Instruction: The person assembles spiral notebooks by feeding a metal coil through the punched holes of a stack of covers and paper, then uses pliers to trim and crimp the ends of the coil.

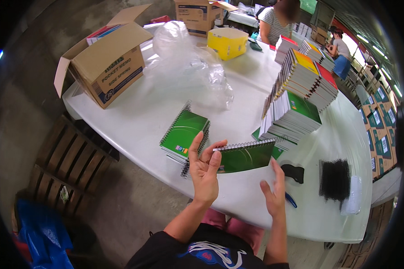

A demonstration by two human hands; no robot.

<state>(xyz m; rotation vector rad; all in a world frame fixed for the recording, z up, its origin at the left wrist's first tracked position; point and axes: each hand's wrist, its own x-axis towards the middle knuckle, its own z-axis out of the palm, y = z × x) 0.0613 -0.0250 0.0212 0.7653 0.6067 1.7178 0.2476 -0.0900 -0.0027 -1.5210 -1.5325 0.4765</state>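
My left hand is raised above the near edge of the white table, gripping the left end of a green spiral notebook between thumb and fingers. The notebook is held level, coil along its top edge. My right hand hovers just below the notebook's right end, fingers spread, holding nothing. A small stack of green spiral notebooks lies on the table left of my left hand.
Tall leaning stacks of notebooks stand at the right. A bundle of black spiral coils, a black tool and a blue pen lie nearby. An open cardboard box, clear plastic wrap, a yellow box and two people sit farther back.
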